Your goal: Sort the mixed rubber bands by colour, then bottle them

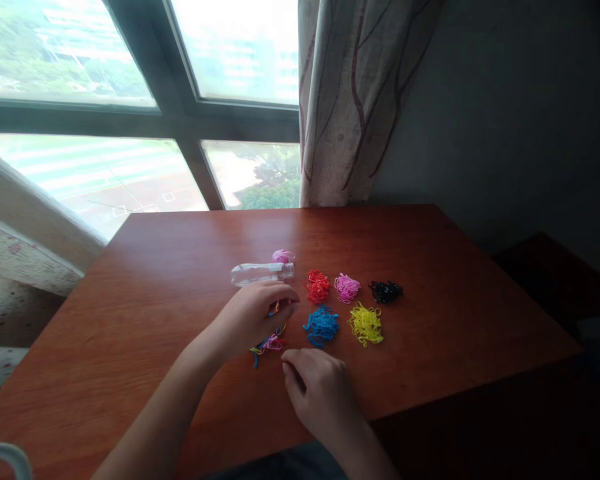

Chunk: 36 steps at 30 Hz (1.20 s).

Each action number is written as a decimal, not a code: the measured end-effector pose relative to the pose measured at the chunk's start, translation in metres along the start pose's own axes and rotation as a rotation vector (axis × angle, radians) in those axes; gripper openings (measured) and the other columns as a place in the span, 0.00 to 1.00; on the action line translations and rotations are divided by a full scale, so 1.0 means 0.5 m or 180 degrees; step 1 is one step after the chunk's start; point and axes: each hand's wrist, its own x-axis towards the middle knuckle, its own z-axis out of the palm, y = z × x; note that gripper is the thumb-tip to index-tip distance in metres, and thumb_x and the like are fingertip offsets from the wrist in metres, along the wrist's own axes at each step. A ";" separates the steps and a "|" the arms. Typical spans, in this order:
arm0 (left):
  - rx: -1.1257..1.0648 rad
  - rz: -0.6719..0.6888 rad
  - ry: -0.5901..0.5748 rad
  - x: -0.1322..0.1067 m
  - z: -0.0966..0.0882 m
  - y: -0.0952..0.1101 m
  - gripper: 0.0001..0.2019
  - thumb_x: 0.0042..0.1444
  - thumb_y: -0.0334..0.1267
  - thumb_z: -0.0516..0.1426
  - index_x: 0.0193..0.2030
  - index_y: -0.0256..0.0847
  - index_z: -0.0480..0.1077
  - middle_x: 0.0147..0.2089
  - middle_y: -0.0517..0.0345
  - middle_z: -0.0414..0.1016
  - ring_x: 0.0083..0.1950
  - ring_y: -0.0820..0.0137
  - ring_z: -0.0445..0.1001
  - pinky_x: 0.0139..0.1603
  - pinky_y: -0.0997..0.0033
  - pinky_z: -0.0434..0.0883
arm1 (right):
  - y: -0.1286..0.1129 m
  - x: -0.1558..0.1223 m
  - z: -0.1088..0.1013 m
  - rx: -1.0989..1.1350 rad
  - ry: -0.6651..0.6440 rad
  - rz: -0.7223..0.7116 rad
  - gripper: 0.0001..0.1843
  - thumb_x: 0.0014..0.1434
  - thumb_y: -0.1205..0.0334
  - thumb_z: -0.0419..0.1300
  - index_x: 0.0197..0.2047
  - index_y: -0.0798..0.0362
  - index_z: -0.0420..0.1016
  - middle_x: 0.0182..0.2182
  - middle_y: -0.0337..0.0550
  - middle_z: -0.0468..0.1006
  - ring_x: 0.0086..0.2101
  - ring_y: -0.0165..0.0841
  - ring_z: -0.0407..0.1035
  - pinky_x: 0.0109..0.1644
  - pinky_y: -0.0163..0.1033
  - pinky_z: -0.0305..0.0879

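Note:
My left hand reaches over a small mixed-colour heap of rubber bands, partly covering it. Its thumb and fingers come together in a pinch just left of a red pile of rubber bands; whatever they hold is too small to tell. Nearer to me, my right hand rests low over the table, fingers curled and thumb close to the index finger, beside the mixed heap. What it may hold is hidden. In front of its knuckles lies a blue pile of rubber bands.
Further right are pink, yellow and black piles of rubber bands. A clear bottle lies on its side beyond my left hand, with a pink object behind it. The wooden table meets a window and curtain.

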 end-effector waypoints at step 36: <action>0.0185 -0.0794 0.1208 -0.194 0.080 -0.065 0.09 0.64 0.40 0.54 0.37 0.42 0.74 0.34 0.59 0.79 0.33 0.71 0.76 0.35 0.75 0.70 | -0.059 0.020 0.054 0.0096 0.0384 0.0190 0.07 0.58 0.71 0.58 0.30 0.50 0.69 0.24 0.34 0.75 0.27 0.30 0.70 0.32 0.34 0.52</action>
